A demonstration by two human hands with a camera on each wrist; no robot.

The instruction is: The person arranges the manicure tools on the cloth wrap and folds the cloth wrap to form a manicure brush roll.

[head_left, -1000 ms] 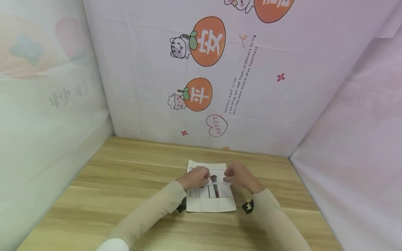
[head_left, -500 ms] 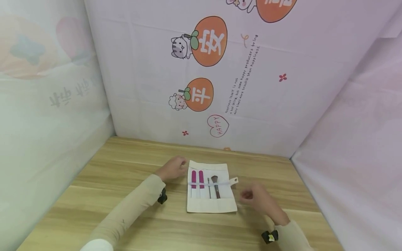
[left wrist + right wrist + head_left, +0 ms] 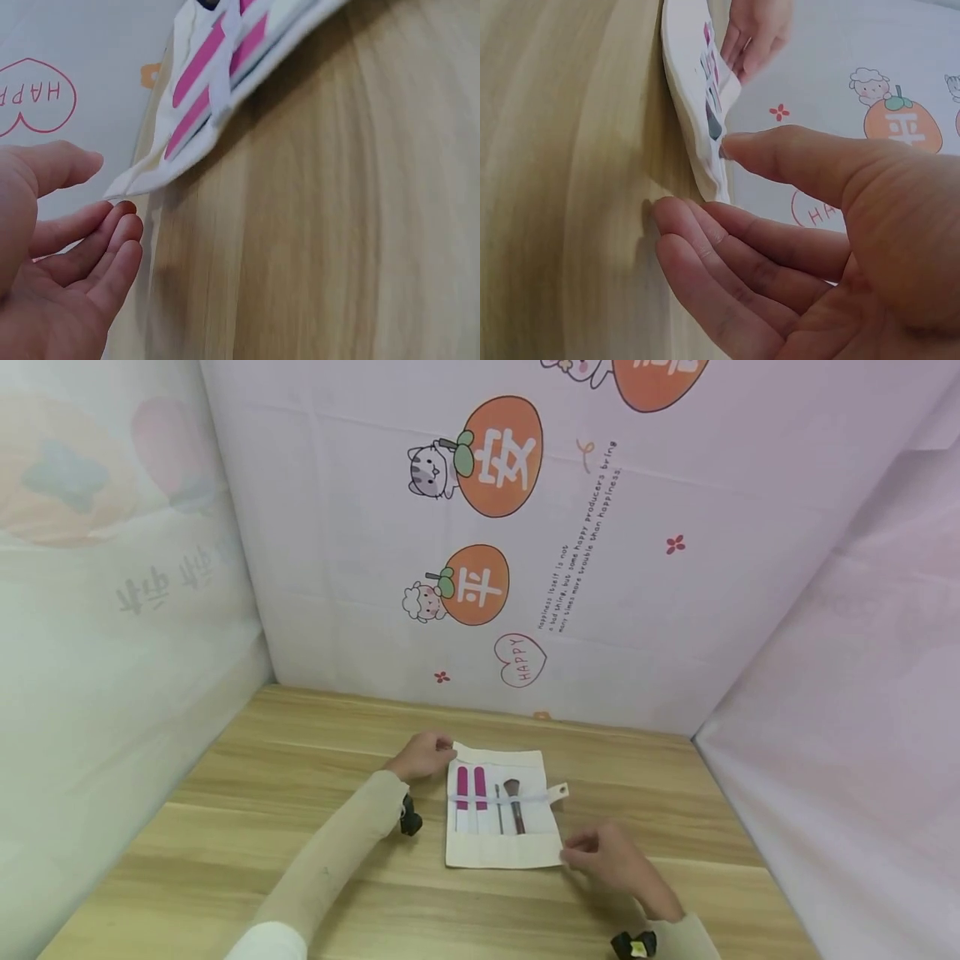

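Observation:
An unrolled white cloth brush pouch (image 3: 504, 852) lies flat on the table. Its elastic band holds two flat pink-and-white strips (image 3: 462, 787), a thin dark rod (image 3: 499, 814) and a makeup brush (image 3: 518, 817) with a dark red handle. At the pouch's far left corner is my left hand (image 3: 422, 757); in the left wrist view its fingertips (image 3: 124, 210) meet the cloth corner, thumb raised apart. My right hand (image 3: 611, 862) is at the near right corner. Its thumb and fingers are spread apart by the cloth edge in the right wrist view; contact is unclear.
From the pouch's right edge sticks out a small snap tab (image 3: 558, 792). The wooden table (image 3: 300, 827) is walled by printed white cloth (image 3: 360, 610) at the back and plain-looking cloth on both sides. Each wrist carries a small black camera (image 3: 410, 818).
Both hands have left the middle of the pouch, uncovering the pink strips and the tab. Lately the left moved right onto the far left corner, and the right came down to the near right corner.

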